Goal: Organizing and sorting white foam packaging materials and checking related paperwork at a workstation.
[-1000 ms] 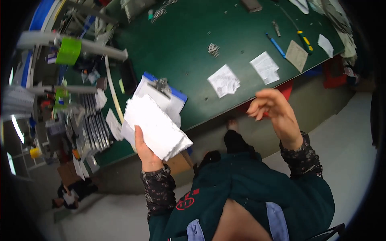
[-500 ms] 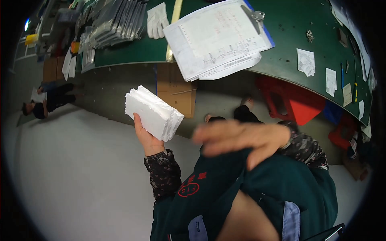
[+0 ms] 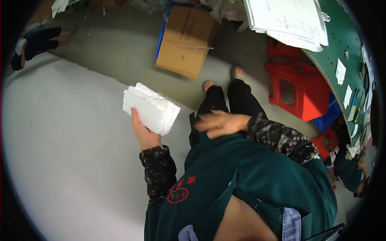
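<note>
While left hand [image 3: 145, 134] grips white sheet stack [image 3: 150, 108] over bare floor [image 3: 60, 140] — right hand [image 3: 220, 123] spread, blurred.

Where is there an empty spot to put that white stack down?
The left hand grips the white stack. Bare grey floor stretches wide to its left. Ahead, the cardboard box and red stool crowd the floor. The green table is covered with a clipboard of papers and paper slips.

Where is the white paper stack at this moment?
In the head view, the white paper stack sits left of centre, gripped from below by the left hand, above the grey floor.
</note>
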### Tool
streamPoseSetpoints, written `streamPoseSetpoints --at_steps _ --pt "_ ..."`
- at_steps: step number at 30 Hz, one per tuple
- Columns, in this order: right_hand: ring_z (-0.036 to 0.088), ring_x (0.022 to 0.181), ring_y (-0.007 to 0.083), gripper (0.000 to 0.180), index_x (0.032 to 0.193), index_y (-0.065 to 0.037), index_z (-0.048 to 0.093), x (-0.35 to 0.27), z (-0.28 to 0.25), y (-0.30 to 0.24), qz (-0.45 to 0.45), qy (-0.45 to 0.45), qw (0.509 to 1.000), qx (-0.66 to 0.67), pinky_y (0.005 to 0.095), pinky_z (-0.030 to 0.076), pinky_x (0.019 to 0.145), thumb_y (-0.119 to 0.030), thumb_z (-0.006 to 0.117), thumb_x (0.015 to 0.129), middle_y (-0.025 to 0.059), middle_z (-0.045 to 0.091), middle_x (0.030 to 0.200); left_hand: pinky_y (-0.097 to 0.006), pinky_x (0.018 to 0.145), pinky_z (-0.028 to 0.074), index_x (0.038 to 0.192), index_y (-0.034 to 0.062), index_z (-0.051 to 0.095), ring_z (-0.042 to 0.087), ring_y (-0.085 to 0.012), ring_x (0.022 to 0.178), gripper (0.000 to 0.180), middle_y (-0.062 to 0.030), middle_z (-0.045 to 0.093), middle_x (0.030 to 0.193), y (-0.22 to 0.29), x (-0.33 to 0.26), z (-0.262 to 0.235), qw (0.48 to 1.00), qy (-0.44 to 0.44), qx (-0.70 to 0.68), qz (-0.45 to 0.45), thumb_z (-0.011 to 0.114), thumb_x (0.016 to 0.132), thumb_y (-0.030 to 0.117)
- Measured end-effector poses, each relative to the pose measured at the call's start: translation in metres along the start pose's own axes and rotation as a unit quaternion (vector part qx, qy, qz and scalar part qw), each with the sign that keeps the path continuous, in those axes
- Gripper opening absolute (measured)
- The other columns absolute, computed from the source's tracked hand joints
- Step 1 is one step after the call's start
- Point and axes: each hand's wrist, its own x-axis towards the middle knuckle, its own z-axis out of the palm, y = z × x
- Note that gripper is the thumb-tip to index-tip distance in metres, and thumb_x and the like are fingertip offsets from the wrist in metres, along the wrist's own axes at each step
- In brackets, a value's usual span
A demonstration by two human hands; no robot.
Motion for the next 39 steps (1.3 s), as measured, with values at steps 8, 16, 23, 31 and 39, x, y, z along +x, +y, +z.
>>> streamPoseSetpoints --at_steps 8,16,23,31,39 --pt "0.045 0.107 0.0276 0.044 0.101 -0.006 0.057 0.037 -0.106 0.020 0.217 0.043 0.887 -0.405 0.0464 0.033 0.088 -0.041 0.054 0.074 0.0133 0.057 0.101 -0.042 0.092 0.036 0.124 0.0038 0.031 0.042 -0.0283 0.110 0.046 -0.0117 0.040 0.122 -0.001 0.002 0.000 0.998 0.035 -0.045 -0.015 0.038 0.088 0.032" --pt "0.054 0.087 0.0291 0.044 0.089 -0.002 0.061 0.000 -0.094 0.080 0.204 -0.154 0.829 -0.497 0.0544 0.034 0.082 -0.043 0.048 0.078 0.0146 0.059 0.092 -0.044 0.092 0.036 0.124 0.0024 0.031 0.042 -0.0297 0.109 0.048 -0.0136 0.040 0.122 -0.006 0.007 0.030 0.996 0.069 -0.054 -0.003 0.039 0.088 0.032" --pt "0.053 0.093 0.0311 0.045 0.108 -0.007 0.052 0.070 -0.150 0.000 0.051 -0.111 0.977 -0.174 0.0376 0.042 0.080 -0.038 0.054 0.075 0.0155 0.056 0.100 -0.045 0.095 0.031 0.124 0.0016 0.030 0.039 -0.0309 0.112 0.050 -0.0145 0.039 0.123 0.006 -0.001 0.041 0.991 0.089 -0.088 0.046 0.040 0.087 0.034" --pt "0.046 0.106 0.0290 0.049 0.113 -0.002 0.047 0.098 -0.106 -0.042 -0.065 -0.440 0.892 -0.078 0.0316 0.035 0.090 -0.041 0.042 0.084 0.0165 0.050 0.114 -0.043 0.094 0.033 0.123 0.0031 0.033 0.041 -0.0302 0.110 0.050 -0.0133 0.042 0.121 0.018 0.001 0.038 0.984 0.080 -0.119 0.102 0.042 0.086 0.034" --pt "0.046 0.108 0.0269 0.059 0.120 -0.003 0.039 0.182 -0.114 -0.142 -0.047 -0.166 0.985 0.010 0.0318 0.036 0.090 -0.045 0.049 0.080 0.0166 0.050 0.112 -0.034 0.082 0.043 0.116 -0.0024 0.039 0.053 -0.0231 0.094 0.045 -0.0131 0.052 0.105 0.052 0.068 0.037 0.989 0.018 -0.057 0.132 0.054 0.081 0.021"
